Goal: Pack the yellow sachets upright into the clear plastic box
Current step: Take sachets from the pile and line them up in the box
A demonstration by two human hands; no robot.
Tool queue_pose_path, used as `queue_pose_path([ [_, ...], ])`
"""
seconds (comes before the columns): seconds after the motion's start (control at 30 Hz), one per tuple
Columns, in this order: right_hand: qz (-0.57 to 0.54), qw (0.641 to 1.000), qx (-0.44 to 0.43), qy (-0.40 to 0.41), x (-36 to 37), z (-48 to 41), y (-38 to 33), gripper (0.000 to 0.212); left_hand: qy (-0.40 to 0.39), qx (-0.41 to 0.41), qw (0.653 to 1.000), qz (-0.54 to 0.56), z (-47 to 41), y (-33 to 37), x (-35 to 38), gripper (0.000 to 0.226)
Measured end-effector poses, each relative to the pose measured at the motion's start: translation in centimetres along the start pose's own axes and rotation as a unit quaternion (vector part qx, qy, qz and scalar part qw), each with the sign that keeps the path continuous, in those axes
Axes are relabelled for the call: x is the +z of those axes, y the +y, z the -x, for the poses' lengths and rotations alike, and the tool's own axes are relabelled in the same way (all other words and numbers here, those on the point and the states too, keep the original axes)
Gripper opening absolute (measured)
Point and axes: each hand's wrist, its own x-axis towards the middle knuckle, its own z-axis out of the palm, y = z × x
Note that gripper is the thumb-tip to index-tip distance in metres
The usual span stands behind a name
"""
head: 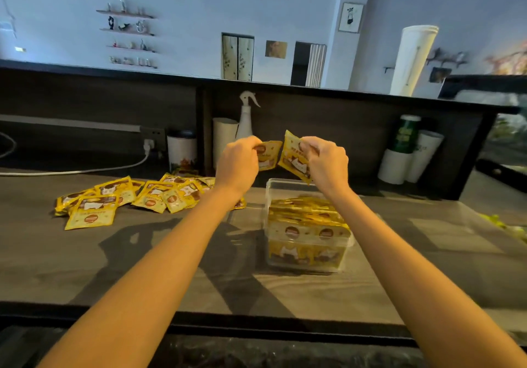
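Note:
The clear plastic box [272, 188] stands on the counter right of centre, with several yellow sachets packed upright in its near part and its far part bare. Above its far end, my left hand [238, 165] pinches one yellow sachet [268, 156]. My right hand [328, 162] pinches another yellow sachet [293, 158], tilted, its lower corner just over the box rim. The two held sachets are side by side and almost touch. A loose pile of yellow sachets [128, 199] lies flat on the counter to the left.
Against the dark back panel stand a white spray bottle [246, 119], a white cup [224, 139], a printed cup [181, 150] and stacked paper cups [405, 153] at the right. A white cable [85, 171] runs along the left.

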Motion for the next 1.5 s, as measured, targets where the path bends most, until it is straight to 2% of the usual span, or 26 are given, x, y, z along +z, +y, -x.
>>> queue_pose_path([
  [0.23,-0.013,0.998,0.062,-0.030,-1.4,0.5,5.0,0.027,-0.063,-0.007,0.996,0.057,0.5,1.2,4.8,0.030],
  [0.33,-0.030,0.995,0.081,-0.040,-1.5,0.5,6.2,0.027,-0.119,-0.030,0.991,0.057,0.7,1.2,6.0,0.030],
  [0.47,-0.045,0.993,0.090,-0.068,-1.2,0.4,7.1,0.028,-0.236,-0.057,0.969,0.032,0.6,0.4,7.0,0.032],
  [0.67,-0.036,0.986,0.101,-0.126,-0.7,0.3,8.0,0.027,-0.290,-0.071,0.954,0.040,0.7,0.1,7.1,0.033],
  [0.87,0.014,0.973,0.092,-0.213,-0.4,-0.1,8.3,0.025,-0.388,-0.074,0.918,0.027,-0.1,-0.2,7.0,0.032],
  [1.1,0.026,0.935,0.095,-0.340,-0.8,-0.5,8.2,0.024,-0.420,-0.083,0.903,0.043,-0.6,-0.7,7.4,0.028],
  [1.3,0.005,0.915,0.107,-0.389,-2.1,-0.9,8.4,0.028,-0.452,-0.070,0.886,0.074,-0.9,-1.1,6.6,0.031],
  [1.5,0.018,0.911,0.082,-0.404,-2.7,-1.3,8.3,0.027,-0.428,-0.040,0.899,0.088,-1.2,-1.2,6.4,0.026],
])
